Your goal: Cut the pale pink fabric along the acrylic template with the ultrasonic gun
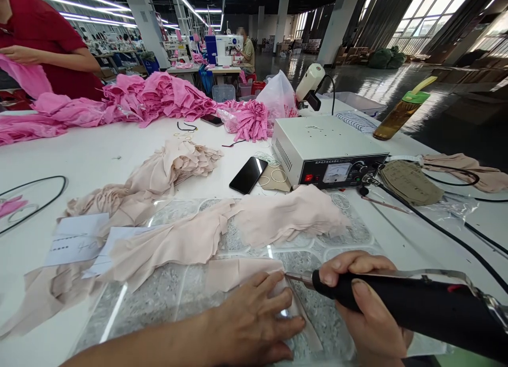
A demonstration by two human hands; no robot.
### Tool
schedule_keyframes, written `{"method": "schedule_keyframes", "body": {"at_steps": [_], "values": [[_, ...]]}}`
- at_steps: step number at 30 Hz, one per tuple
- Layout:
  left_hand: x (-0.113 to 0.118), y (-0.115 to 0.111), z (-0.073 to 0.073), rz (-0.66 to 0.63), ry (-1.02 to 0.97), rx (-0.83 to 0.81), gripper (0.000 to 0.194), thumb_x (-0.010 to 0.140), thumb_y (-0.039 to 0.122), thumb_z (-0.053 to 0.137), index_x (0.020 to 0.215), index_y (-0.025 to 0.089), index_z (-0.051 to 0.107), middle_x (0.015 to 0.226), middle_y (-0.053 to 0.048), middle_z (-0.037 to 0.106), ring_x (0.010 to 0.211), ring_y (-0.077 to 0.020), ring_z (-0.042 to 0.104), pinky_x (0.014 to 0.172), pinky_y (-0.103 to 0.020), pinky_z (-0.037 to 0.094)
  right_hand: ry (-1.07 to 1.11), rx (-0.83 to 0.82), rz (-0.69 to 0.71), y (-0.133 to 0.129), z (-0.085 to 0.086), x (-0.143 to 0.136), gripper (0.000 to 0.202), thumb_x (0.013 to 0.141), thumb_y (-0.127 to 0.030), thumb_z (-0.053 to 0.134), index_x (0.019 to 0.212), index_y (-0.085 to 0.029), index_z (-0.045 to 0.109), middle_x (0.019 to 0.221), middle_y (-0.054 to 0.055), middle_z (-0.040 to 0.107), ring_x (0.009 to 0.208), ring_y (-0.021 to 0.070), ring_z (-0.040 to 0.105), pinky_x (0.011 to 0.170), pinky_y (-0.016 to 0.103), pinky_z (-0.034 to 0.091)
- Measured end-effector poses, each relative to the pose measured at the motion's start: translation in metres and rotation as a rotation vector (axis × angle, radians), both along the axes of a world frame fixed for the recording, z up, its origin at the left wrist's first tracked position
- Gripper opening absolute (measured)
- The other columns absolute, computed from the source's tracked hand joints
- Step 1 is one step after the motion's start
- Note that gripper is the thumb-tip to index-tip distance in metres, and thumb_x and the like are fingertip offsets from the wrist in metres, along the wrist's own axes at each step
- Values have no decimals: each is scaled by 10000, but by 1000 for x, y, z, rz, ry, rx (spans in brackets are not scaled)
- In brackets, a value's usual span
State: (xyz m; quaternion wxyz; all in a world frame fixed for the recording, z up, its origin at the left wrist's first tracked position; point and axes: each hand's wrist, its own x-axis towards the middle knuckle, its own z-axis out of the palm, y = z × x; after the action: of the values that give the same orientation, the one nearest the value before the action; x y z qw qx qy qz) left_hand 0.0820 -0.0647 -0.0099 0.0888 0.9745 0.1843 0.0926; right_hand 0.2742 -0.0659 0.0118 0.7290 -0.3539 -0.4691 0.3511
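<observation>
My left hand [262, 316] lies with its fingers spread over a beige fabric piece [234, 271], pressing it on a clear sheet over a grey stone-patterned surface [159, 303]. My right hand [369, 303] is wrapped round a black-handled ultrasonic welding pen [428, 303]. The pen's metal tip touches or nearly touches the fabric edge beside my left fingertips. Just beyond lie two stacks of beige pieces, a right stack [289, 216] and a left stack [174, 240]. A narrow beige strip [311, 324] shows to the right of my left hand.
A control box [329, 150] with a meter stands behind, near a phone [248, 175], a bottle [400, 115] and a white heat gun [310, 83]. Pink fabric [159, 97] is heaped at the back. A person in red [59, 44] stands there. A cable [436, 229] crosses the right side.
</observation>
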Motion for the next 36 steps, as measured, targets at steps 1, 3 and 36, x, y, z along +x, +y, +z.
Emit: {"method": "schedule_keyframes", "body": {"at_steps": [1,3,36], "values": [[0,0,0,1,5,0,387,924,509,583,1210,249,553,1207,-79,554,1243,-320,453,1000,-435,414,-5,1,-3,0,0,0,57,839,-219,608,824,-218,553,739,-1,571,529,127,567,511,321,534],[0,0,0,4,5,5,386,922,504,586,1214,254,551,1204,-76,557,1253,-327,448,1004,-444,413,4,2,-18,0,1,1,60,830,-224,618,826,-220,559,741,-4,567,533,125,566,511,314,530],[-7,49,26,400,333,-100,169,885,171,543,760,152,655,681,-35,656,583,-177,620,556,-252,468,227,-128,-385,-65,-16,36,124,688,-259,614,785,-207,557,740,4,514,579,163,525,541,380,485]]}}
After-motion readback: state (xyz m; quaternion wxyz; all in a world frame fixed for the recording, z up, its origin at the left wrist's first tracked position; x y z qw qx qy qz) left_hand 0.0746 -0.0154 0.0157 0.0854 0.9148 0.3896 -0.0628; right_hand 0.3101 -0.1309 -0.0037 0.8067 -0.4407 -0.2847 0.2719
